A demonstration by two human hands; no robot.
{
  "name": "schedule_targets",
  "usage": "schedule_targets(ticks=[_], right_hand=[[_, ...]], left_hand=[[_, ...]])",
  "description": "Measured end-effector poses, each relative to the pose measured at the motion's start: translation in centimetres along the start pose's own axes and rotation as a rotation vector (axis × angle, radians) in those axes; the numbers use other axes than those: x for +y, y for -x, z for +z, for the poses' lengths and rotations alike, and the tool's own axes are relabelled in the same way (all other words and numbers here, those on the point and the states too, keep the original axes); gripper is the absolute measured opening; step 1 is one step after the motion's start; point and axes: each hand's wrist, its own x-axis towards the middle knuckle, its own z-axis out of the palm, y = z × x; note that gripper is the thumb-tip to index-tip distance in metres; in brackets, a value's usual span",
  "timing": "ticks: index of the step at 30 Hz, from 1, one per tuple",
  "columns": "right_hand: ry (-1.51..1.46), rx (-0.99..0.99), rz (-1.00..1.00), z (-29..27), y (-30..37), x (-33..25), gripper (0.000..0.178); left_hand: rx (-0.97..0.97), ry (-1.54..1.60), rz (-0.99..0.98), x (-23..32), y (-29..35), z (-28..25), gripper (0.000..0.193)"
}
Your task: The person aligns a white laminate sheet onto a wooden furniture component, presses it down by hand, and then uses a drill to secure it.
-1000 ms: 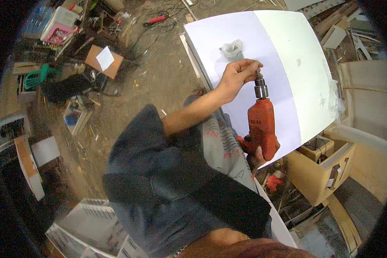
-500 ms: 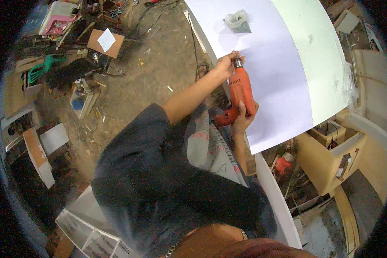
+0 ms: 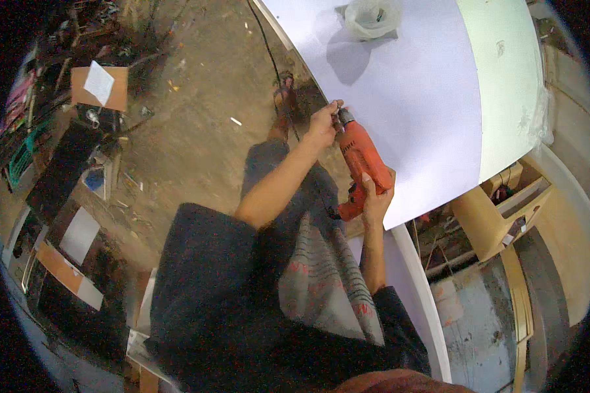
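Observation:
A red-orange power drill (image 3: 362,157) lies across my two hands, its metal chuck pointing up and to the left, over the edge of a white panel (image 3: 426,118). My right hand (image 3: 376,196) grips the rear of the drill's body, and the handle juts out to the lower left. At the front end, my left hand (image 3: 324,126) has its fingers closed at the chuck (image 3: 346,116). Whether a bit sits in the chuck is too small to tell. A translucent plastic bag (image 3: 372,18) stands on the panel, beyond the drill.
A black cable (image 3: 267,39) runs along the floor by the panel's left edge. To the right stands a pale wooden box unit (image 3: 482,223). Cluttered boards (image 3: 100,84) and scraps lie at the left. A grey printed cloth or sheet (image 3: 324,281) hangs at my lap.
The view has shifted, and the plastic bag now appears higher. The drill has tilted further left at its chuck end. Both hands stay on it.

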Motion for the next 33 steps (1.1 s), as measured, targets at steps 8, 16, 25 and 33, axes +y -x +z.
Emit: schedule_targets(ticks=[8,16,25,33], right_hand=[[0.133,0.005,-0.007,3.1,-2.1,-0.1,0.045],[0.178,0.003,0.137,3.6,-1.1,-0.6,0.047],[0.254,0.049,-0.001,4.2,-1.3,-0.8,0.048],[0.235,0.027,0.026,3.7,-1.6,-0.3,0.046]], left_hand=[[0.244,-0.353,0.095,3.2,0.2,0.2,0.025],[0.207,-0.399,0.185,2.2,-0.8,-1.4,0.021],[0.277,-0.293,-0.089,3.9,0.5,1.1,0.021],[0.277,-0.19,-0.103,2.3,-1.0,-0.3,0.019]])
